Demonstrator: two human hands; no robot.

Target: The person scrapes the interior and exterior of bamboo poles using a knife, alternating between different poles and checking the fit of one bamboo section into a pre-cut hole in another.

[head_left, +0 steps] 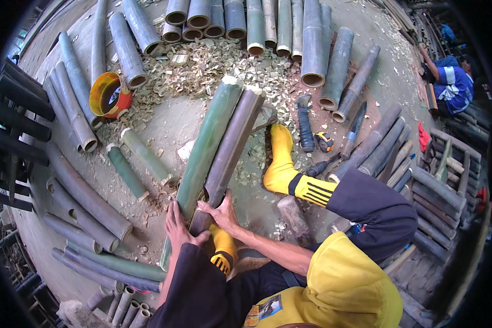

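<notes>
Two bamboo poles lie side by side in front of me, a green bamboo pole (210, 139) and a purple-brown bamboo pole (234, 139), their far ends pale and freshly cut. My left hand (181, 227) wraps the near part of the pair, fingers along the green one and thumb across toward the brown one. Around the brown pole, close by, my right hand (223, 212) is closed; its grip partly hides the surface. The far ends rest near a wooden block (265, 117). My yellow-socked foot (281, 158) is planted to the right of the poles.
Wood chips (202, 68) cover the ground ahead. A yellow-orange ring-shaped object (110, 95) stands at left. A black-wrapped tool handle (305, 123) and a tape measure (324, 142) lie at right. Cut bamboo surrounds me; another person (452, 82) sits at far right.
</notes>
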